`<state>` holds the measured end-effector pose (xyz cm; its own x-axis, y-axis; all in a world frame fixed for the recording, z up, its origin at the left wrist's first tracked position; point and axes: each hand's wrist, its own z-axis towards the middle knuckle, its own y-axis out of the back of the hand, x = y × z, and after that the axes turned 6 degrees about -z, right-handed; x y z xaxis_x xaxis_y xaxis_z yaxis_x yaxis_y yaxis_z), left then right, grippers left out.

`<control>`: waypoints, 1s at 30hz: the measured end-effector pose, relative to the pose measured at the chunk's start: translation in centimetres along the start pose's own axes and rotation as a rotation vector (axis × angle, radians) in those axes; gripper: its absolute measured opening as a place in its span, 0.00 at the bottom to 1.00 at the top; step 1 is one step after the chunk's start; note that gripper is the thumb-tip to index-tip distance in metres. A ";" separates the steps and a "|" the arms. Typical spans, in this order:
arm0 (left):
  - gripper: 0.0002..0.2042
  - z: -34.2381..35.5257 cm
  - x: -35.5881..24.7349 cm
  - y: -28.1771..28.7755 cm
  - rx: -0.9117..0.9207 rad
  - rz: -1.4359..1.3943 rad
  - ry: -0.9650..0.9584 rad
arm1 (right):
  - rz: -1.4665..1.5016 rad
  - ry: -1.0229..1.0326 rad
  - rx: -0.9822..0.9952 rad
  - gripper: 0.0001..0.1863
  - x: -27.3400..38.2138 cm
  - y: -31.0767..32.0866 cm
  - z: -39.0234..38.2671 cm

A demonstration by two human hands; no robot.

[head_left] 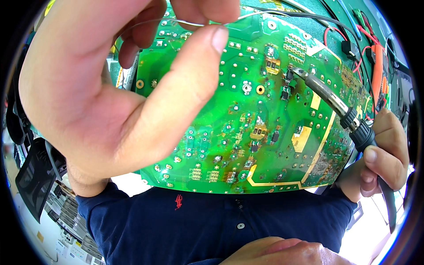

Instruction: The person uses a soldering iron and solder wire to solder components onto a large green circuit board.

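My left hand [110, 88] is raised close to the camera and pinches a thin solder wire [254, 14] between thumb and fingers; the wire runs right over the top edge of a large green circuit board [229, 110]. My right hand [384, 150] grips the black handle of a soldering iron [324, 92]. Its metal tip rests on the board beside small black components in the upper right area. The board is tilted up in front of my navy shirt [198, 221], solder side showing, with brown flux stains around several joints.
Red and black wires [353, 48] and an orange tool [376, 70] lie on a green mat [309, 13] behind the board at the upper right. Black objects [31, 176] and grey trays sit at the lower left.
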<state>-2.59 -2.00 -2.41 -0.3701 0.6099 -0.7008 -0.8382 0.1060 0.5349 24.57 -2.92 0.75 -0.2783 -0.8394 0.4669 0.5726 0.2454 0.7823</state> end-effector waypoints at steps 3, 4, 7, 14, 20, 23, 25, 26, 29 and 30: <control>0.07 -0.5 0.2 0.2 -0.008 0.001 -0.002 | -0.020 -0.012 -0.015 0.08 0.3 -0.4 0.1; 0.07 -0.6 0.2 0.4 0.009 0.007 -0.005 | -0.034 -0.018 -0.034 0.08 0.4 -0.6 0.2; 0.07 -0.9 0.3 0.4 -0.003 -0.001 -0.001 | -0.093 -0.096 -0.089 0.09 0.9 -0.2 -0.4; 0.07 -0.6 -0.4 0.1 -0.012 -0.012 0.048 | 0.140 -0.295 -0.401 0.18 -1.0 1.7 -3.9; 0.07 -0.4 0.1 -0.3 0.006 0.014 0.027 | -0.048 -0.541 -0.459 0.15 -0.9 0.6 -2.4; 0.07 -0.4 -0.2 -0.3 -0.005 0.011 0.042 | -0.370 -0.371 -0.360 0.14 -0.3 -0.3 -0.9; 0.07 -0.6 -0.1 -0.3 -0.022 0.008 0.049 | -0.374 -0.340 -0.306 0.14 -0.1 -0.5 -0.7; 0.07 -0.6 -0.1 -0.3 -0.018 0.014 0.044 | -0.411 -0.321 -0.281 0.14 -0.1 -0.6 -0.7; 0.07 -0.5 -0.2 -0.1 0.009 0.041 0.030 | -0.463 -0.349 -0.182 0.12 0.4 -0.4 0.0; 0.07 -0.4 -0.2 0.1 0.017 0.049 0.025 | -0.514 -0.302 -0.190 0.11 0.1 -0.4 0.0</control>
<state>-2.78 -2.44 -2.41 -0.4202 0.5949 -0.6852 -0.8124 0.0898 0.5762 24.31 -3.11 0.45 -0.7443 -0.6463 0.1683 0.4272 -0.2671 0.8638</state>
